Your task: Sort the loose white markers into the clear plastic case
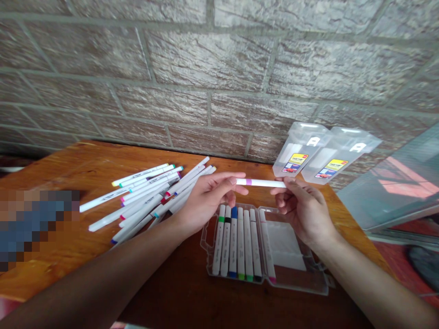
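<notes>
A white marker with a purple band (260,183) is held level between my two hands, above an open clear plastic case. My left hand (214,189) pinches its left end, and my right hand (303,201) grips the right end between thumb and fingers. Below, the marker case (295,288) lies unfolded on the table. Several white markers (242,246) stand side by side in its left half, with green, black and blue among their colours. One pink-tipped marker (267,246) lies by the hinge in the right half, beside a white paper insert (286,246).
To the left, a loose pile of white markers (151,192) with coloured ends spreads over the wooden table (92,160). Two clear plastic containers (291,146) with yellow and blue labels stand at the back right against the brick wall (206,59). A blurred patch (34,228) covers the left edge.
</notes>
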Demonstrator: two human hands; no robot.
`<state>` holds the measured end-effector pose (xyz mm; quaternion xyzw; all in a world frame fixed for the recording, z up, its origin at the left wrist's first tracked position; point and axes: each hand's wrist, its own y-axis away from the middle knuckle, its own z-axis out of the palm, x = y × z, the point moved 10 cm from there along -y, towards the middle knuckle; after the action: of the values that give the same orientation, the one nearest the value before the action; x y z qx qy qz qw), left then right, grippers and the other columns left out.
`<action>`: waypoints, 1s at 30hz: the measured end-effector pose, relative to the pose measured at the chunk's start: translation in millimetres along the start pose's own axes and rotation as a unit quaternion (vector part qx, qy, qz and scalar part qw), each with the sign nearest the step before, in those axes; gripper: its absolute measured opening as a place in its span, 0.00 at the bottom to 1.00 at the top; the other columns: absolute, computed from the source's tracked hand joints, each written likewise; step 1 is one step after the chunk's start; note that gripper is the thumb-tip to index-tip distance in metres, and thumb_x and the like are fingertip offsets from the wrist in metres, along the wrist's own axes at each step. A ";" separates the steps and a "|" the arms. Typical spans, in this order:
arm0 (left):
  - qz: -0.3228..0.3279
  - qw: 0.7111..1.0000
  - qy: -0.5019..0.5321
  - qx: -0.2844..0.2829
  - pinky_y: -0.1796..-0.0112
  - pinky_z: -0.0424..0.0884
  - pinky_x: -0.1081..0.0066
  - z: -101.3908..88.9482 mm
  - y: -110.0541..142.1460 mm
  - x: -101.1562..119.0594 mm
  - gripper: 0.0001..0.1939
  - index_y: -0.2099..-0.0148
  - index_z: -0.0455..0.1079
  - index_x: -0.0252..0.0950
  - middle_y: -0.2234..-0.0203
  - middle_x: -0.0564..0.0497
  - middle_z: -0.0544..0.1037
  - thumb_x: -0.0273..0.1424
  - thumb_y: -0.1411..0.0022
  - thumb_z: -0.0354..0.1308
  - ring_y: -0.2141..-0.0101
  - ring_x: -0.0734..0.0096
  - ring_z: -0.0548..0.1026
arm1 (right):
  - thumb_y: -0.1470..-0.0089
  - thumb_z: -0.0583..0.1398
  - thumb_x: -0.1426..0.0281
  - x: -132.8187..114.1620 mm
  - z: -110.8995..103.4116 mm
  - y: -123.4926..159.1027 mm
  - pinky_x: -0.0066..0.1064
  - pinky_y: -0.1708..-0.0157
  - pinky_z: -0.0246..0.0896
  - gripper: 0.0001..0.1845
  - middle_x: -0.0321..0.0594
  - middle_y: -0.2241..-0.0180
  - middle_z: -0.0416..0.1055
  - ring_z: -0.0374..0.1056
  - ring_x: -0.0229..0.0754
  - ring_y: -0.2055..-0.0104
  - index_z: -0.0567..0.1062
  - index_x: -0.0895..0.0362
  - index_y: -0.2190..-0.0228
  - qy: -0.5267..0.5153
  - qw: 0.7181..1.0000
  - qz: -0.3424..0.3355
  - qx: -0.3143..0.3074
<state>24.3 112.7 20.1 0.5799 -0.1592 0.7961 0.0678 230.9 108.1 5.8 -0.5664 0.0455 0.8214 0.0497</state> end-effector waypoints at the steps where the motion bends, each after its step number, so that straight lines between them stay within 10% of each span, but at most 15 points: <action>1: 0.003 1.000 -0.023 0.010 0.70 0.69 0.73 -2.3 -0.2 0.1 0.18 0.45 0.77 0.32 0.64 0.44 0.85 0.37 0.32 0.62 0.75 0.77 0.72 | 0.52 0.73 0.61 -0.7 0.1 0.1 0.21 0.88 0.58 0.16 0.40 0.76 0.79 0.63 0.33 0.83 0.81 0.59 0.66 0.002 1.000 -0.005 -0.003; 30: 0.012 0.992 -0.119 0.040 0.73 0.67 0.75 -5.0 0.9 5.8 0.11 0.59 0.77 0.32 0.71 0.51 0.80 0.35 0.38 0.67 0.76 0.78 0.73 | 0.46 0.71 0.61 -7.7 10.8 4.9 0.21 0.87 0.59 0.13 0.40 0.75 0.79 0.63 0.32 0.83 0.82 0.58 0.66 0.051 0.997 -0.053 -0.039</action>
<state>17.7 113.0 24.0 0.6710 -0.1408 0.7278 0.0153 223.0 104.4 16.9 -0.6105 -0.0137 0.7889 0.0689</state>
